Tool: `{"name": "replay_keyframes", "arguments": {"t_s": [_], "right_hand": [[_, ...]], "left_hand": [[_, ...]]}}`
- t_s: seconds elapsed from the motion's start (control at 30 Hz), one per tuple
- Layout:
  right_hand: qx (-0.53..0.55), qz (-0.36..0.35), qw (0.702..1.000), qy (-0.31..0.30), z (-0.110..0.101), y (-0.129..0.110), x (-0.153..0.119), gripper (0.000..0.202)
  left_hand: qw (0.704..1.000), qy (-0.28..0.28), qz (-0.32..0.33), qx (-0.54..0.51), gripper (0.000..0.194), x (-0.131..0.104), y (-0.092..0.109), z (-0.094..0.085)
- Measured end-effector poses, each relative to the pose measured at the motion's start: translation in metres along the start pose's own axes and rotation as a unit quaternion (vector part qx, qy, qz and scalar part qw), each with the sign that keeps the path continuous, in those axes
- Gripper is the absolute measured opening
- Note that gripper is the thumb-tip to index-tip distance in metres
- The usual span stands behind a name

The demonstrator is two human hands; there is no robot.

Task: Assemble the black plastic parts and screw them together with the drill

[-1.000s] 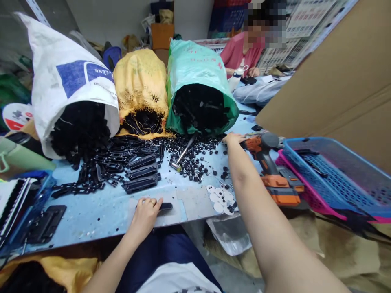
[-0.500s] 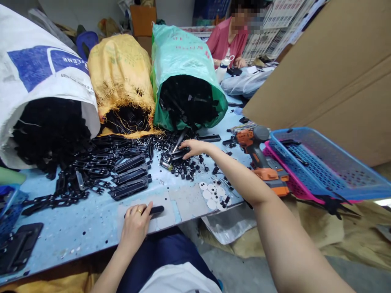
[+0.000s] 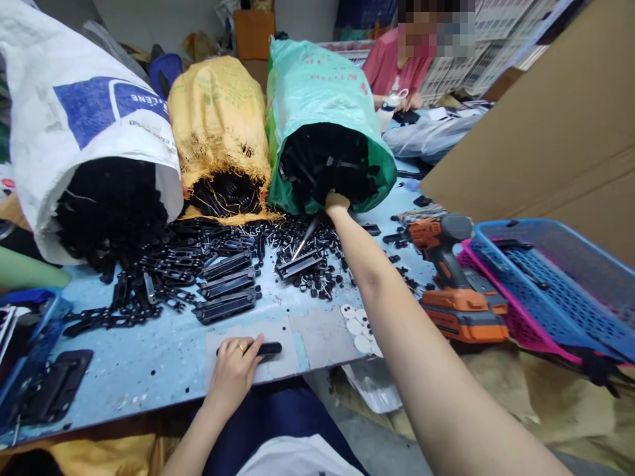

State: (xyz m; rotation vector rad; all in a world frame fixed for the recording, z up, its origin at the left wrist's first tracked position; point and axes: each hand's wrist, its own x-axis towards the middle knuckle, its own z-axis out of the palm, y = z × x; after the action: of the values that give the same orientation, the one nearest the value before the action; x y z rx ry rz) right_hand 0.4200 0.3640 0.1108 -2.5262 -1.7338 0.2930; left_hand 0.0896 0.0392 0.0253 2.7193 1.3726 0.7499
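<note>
My left hand point(image 3: 239, 362) rests at the table's near edge, its fingers closed on a long, narrow black plastic part point(image 3: 270, 348). My right hand point(image 3: 337, 200) is at the lower lip of the green sack point(image 3: 325, 79), which lies on its side with dark parts inside. The right fingers look curled, and whatever they hold is hidden. Below that hand lie a slim metal-shafted tool point(image 3: 306, 237) and a long black part point(image 3: 300, 264), among small black pieces point(image 3: 320, 284) and screws. Three similar long black parts point(image 3: 227, 285) lie side by side to the left.
White point(image 3: 99, 125) and yellow point(image 3: 218, 106) sacks spill black parts at the left. To the right are an orange cordless drill point(image 3: 446, 271), a blue basket point(image 3: 550, 264) and leaning cardboard point(image 3: 540, 139). A co-worker point(image 3: 397, 63) sits beyond. White discs point(image 3: 360, 330) lie near the front edge.
My right hand has moved away from the long black part and tool, up to the green sack's mouth. The part now lies on the table. My left hand keeps its hold; the view has shifted left.
</note>
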Motion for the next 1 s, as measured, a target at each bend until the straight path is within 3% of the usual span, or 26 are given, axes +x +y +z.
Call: {"name": "replay_keyframes", "arguments": {"t_s": [0.13, 0.27, 0.37, 0.43, 0.5, 0.6, 0.67, 0.73, 0.83, 1.0], "right_hand": [[0.069, -0.048, 0.996, 0.028, -0.005, 0.014, -0.026, 0.04], [0.142, -0.163, 0.976, -0.003, 0.008, 0.042, -0.106, 0.035], [0.165, -0.346, 0.92, -0.084, 0.023, 0.059, -0.191, 0.037], [0.113, -0.482, 0.856, -0.152, 0.032, 0.065, -0.244, 0.034], [0.039, -0.553, 0.81, -0.192, 0.042, 0.067, -0.283, 0.034], [-0.051, -0.552, 0.815, -0.168, 0.059, 0.064, -0.311, 0.038], [-0.083, -0.538, 0.829, -0.131, 0.066, 0.062, -0.315, 0.041], [-0.099, -0.532, 0.835, -0.099, 0.068, 0.06, -0.317, 0.042], [-0.12, -0.537, 0.833, -0.052, 0.061, 0.059, -0.325, 0.041], [-0.153, -0.52, 0.84, -0.021, 0.039, 0.05, -0.344, 0.037]], "left_hand": [[1.0, -0.003, -0.006, 0.006, 0.031, -0.001, -0.004, -0.005], [0.998, -0.048, -0.021, 0.032, 0.029, 0.0, -0.001, -0.006], [0.993, -0.103, -0.053, 0.021, 0.03, 0.006, 0.004, -0.006], [0.989, -0.138, -0.056, -0.013, 0.032, 0.011, 0.006, -0.007], [0.983, -0.169, -0.047, -0.054, 0.033, 0.018, 0.007, -0.008], [0.975, -0.199, -0.05, -0.087, 0.035, 0.027, 0.011, -0.01], [0.973, -0.204, -0.059, -0.087, 0.035, 0.03, 0.015, -0.011], [0.974, -0.201, -0.06, -0.081, 0.046, 0.029, 0.019, -0.013], [0.979, -0.178, -0.05, -0.084, 0.067, 0.024, 0.021, -0.017], [0.988, -0.111, -0.025, -0.107, 0.068, 0.017, 0.014, -0.021]]}}
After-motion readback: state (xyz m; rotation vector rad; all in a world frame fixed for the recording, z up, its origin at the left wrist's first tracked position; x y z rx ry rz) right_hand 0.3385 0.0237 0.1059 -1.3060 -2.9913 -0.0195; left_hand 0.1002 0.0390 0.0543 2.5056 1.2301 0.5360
